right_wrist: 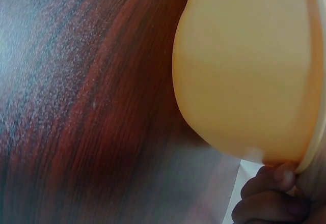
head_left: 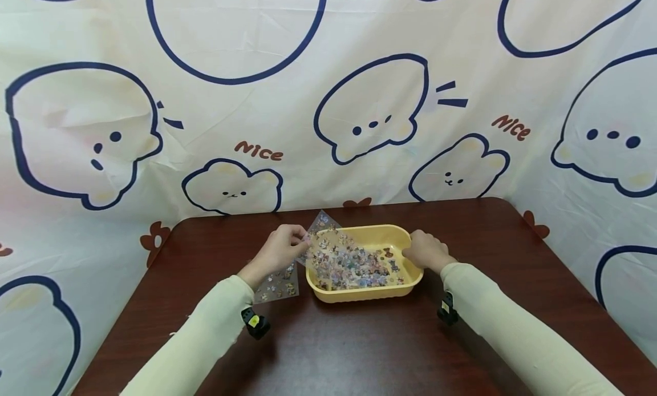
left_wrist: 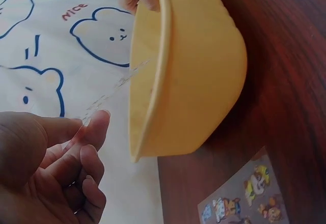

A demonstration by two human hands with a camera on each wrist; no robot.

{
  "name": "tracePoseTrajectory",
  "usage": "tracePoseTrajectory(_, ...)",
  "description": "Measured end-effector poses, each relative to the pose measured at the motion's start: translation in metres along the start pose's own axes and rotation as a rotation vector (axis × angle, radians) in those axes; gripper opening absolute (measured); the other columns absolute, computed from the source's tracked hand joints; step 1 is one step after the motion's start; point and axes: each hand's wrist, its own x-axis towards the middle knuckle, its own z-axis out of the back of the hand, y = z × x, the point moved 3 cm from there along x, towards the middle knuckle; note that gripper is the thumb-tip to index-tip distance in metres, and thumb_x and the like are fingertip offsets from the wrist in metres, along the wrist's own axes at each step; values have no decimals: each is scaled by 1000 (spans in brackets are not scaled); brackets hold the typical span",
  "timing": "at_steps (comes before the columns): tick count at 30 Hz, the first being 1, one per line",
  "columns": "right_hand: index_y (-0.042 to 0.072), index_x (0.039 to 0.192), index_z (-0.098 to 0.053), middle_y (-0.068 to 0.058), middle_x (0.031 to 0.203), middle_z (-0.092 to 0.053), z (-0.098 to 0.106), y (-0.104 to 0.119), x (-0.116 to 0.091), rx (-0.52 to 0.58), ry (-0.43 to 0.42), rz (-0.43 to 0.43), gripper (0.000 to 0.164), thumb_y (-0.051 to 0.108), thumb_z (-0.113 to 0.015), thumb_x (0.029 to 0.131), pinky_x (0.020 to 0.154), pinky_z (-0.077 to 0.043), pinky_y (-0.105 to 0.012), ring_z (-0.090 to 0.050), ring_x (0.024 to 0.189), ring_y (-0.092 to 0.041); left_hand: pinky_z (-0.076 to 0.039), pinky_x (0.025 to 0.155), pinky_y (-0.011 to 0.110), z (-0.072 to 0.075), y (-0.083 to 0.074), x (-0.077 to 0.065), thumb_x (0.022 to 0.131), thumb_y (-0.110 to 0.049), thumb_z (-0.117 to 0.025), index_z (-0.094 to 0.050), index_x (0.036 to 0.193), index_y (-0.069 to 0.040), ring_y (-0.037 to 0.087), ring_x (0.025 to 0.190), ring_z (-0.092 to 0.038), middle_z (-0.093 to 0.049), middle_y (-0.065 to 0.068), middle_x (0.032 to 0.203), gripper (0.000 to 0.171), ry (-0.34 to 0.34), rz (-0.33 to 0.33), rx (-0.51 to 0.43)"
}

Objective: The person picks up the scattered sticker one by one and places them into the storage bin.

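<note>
My left hand [head_left: 279,249] pinches a clear sticker sheet [head_left: 321,221] between thumb and forefinger, its other fingers curled beneath. Seen nearly edge-on in the left wrist view, the transparent sheet [left_wrist: 117,85] slants over the yellow plastic basin [left_wrist: 204,71]. Small colourful cartoon stickers [head_left: 366,273] show in the basin, partly through the sheet. At the basin's right end, my right hand [head_left: 427,251] grips the rim. The right wrist view has its curled fingers [right_wrist: 270,188] at the rim, mostly below the basin's wall.
Another clear sheet with cartoon stickers [head_left: 277,287] lies on the table left of the basin, partly under my left forearm. The dark brown wooden table [head_left: 354,344] reaches back to a white cloth [head_left: 308,116] printed with blue cartoon outlines. Black wrist cameras [head_left: 255,323] sit on both sleeves.
</note>
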Motion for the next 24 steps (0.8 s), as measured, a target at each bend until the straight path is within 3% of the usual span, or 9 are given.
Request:
tracePoseTrajectory(7, 1, 116, -60, -7, 82, -62, 0, 0, 1, -2, -4, -2, 36, 28, -56, 93, 62, -40, -31, -59, 65, -18, -41, 51, 25, -14, -3, 3, 96, -14, -56, -65, 97, -6, 12, 62, -59, -74, 6, 81, 11, 39, 9, -7)
tracePoseTrajectory(15, 2, 115, -60, -7, 82, -62, 0, 0, 0, -8, -7, -1, 35, 29, -56, 93, 63, -40, -32, -58, 65, -18, -45, 50, 24, -28, -7, 7, 94, -14, -60, -64, 97, -9, 12, 64, -62, -73, 7, 83, 7, 13, 61, 36)
tracePoseTrajectory(20, 3, 108, -62, -7, 79, -61, 2, 2, -3, -21, -23, 7, 29, 28, -56, 93, 60, -40, -31, -58, 63, -18, -35, 44, 25, -35, -7, 8, 95, -20, -61, -63, 101, -11, 12, 50, -51, -74, 3, 75, 11, 32, 45, 72)
tracePoseTrajectory(24, 3, 109, -61, -6, 78, -61, 2, 3, -3, -24, -25, 8, 30, 28, -56, 93, 59, -40, -31, -58, 63, -17, -34, 45, 26, -38, -9, 7, 96, -20, -60, -64, 108, -8, 20, 56, -60, -74, 3, 74, 18, 43, 36, 94)
